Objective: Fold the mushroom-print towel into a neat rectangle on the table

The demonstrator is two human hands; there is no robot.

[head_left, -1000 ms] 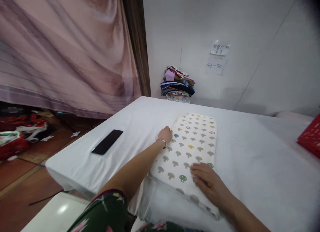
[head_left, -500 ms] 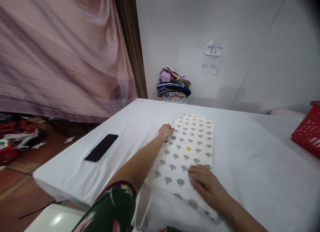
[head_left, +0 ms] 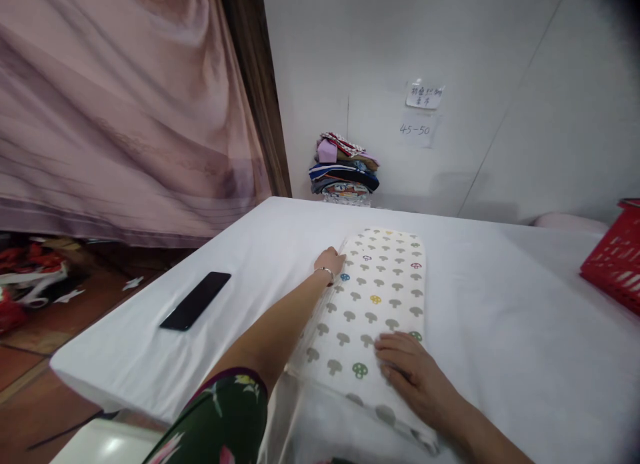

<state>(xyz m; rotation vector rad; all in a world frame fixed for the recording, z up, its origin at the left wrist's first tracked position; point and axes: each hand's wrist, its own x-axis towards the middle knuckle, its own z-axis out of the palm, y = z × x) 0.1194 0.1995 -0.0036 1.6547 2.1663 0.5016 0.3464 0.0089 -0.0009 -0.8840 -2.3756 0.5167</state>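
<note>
A: Where is the cloth (head_left: 379,277)?
B: On the white table (head_left: 505,344), a long, flat, folded strip with a mushroom print, running from the near edge towards the far side.
A: And the left hand (head_left: 329,260)?
B: At the cloth's left edge, in its far half, fingers bent, a bracelet (head_left: 325,272) on the wrist. Whether it pinches the edge, I cannot tell.
A: The right hand (head_left: 411,369)?
B: Laid palm down on the near right part of the cloth, fingers stretched out, gripping nothing.
A: What else is around?
B: A dark phone (head_left: 196,301) lies on the left of the table, well apart from the cloth. A red basket (head_left: 615,257) is at the far right, and a pile of clothes (head_left: 345,171) stands by the far wall (head_left: 505,57).
</note>
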